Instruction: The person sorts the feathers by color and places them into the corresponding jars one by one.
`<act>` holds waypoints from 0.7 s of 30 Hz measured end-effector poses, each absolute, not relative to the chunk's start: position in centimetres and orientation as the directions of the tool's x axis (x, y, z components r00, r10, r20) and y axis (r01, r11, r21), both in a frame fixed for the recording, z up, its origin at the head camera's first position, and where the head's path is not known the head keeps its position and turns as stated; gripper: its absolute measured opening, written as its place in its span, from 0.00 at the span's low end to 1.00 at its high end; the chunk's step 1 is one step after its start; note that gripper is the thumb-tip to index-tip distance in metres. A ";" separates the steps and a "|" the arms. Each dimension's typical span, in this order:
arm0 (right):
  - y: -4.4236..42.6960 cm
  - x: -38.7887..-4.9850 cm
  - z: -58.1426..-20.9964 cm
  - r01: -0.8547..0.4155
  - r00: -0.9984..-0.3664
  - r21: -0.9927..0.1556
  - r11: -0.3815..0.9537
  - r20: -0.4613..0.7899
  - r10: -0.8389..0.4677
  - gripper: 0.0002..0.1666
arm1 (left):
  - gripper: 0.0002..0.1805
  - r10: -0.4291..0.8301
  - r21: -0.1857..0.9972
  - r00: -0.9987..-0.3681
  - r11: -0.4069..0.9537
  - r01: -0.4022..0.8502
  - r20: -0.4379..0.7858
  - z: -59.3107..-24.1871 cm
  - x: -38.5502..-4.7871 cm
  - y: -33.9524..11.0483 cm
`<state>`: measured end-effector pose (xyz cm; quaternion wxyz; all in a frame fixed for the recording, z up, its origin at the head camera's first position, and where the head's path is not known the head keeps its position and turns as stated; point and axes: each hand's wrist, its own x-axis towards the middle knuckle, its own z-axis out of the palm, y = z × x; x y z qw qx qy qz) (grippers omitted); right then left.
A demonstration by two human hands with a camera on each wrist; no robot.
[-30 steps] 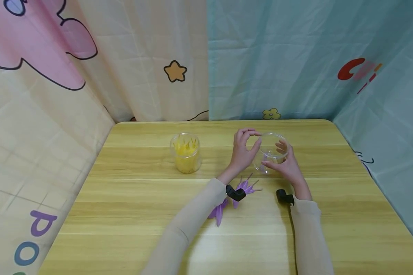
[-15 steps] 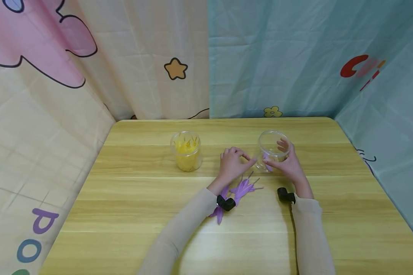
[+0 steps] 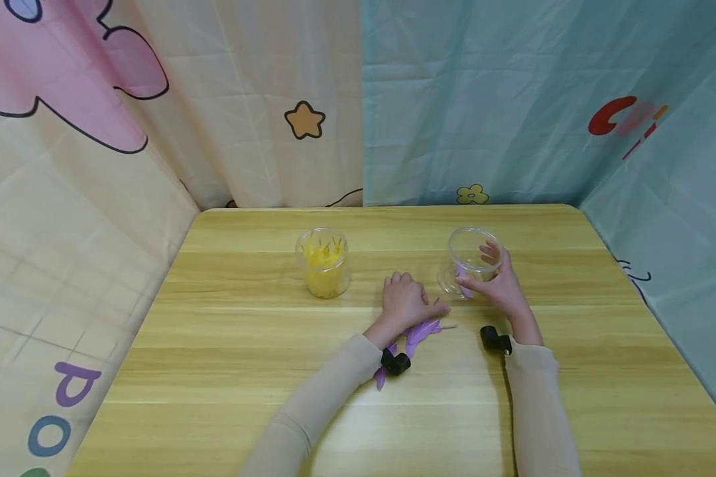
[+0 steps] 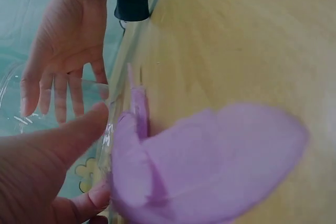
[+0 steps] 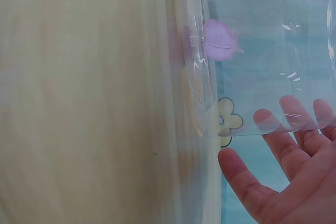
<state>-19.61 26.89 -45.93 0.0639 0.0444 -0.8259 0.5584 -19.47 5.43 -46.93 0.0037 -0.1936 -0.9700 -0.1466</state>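
Note:
Purple leaf-like pieces (image 3: 417, 334) with thin stems lie on the table, partly covered by my left hand (image 3: 402, 306). In the left wrist view, a large purple piece (image 4: 210, 161) fills the foreground; the thumb and a fingertip of my left hand (image 4: 47, 166) stand apart beside it. My right hand (image 3: 504, 288) grips a clear cup (image 3: 474, 240) on the table, thumb at the near side and fingers behind. One purple piece (image 3: 462, 278) shows through its wall. In the right wrist view, fingers of my right hand (image 5: 294, 171) touch the clear cup (image 5: 262, 85).
Left of my hands, a second clear cup (image 3: 322, 291) stands upright, holding several yellow pieces (image 3: 325, 255) with stems. The wooden table (image 3: 215, 358) ends at patterned curtains (image 3: 262, 79) at the back and sides.
From beside the right cup, my left hand has moved down and slightly left over the purple pieces. A purple piece now shows more clearly in that cup. My right hand keeps its grip.

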 end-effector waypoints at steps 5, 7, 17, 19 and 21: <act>26.9 -19.5 -46.0 -0.144 -0.988 -0.917 0.373 0.153 -0.006 0.60 | 0.26 0.371 0.230 -0.926 0.897 0.378 0.074 -47.2 -19.3 5.7; 26.9 -19.5 -46.0 -0.141 -0.989 -0.917 0.373 0.150 -0.007 0.60 | 0.25 0.366 0.230 -0.928 0.899 0.371 0.069 -47.1 -19.3 5.8; 26.9 -19.5 -46.1 -0.135 -0.990 -0.919 0.370 0.142 -0.008 0.61 | 0.22 0.339 0.265 -0.939 0.902 0.342 0.060 -47.0 -19.3 5.9; 26.9 -19.6 -46.1 -0.135 -0.990 -0.920 0.367 0.142 -0.009 0.61 | 0.22 0.340 0.291 -0.939 0.894 0.341 0.055 -47.0 -19.3 5.8; 26.9 -19.6 -46.1 -0.136 -0.990 -0.922 0.363 0.141 -0.011 0.61 | 0.21 0.341 0.333 -0.939 0.881 0.335 0.043 -47.1 -19.3 5.6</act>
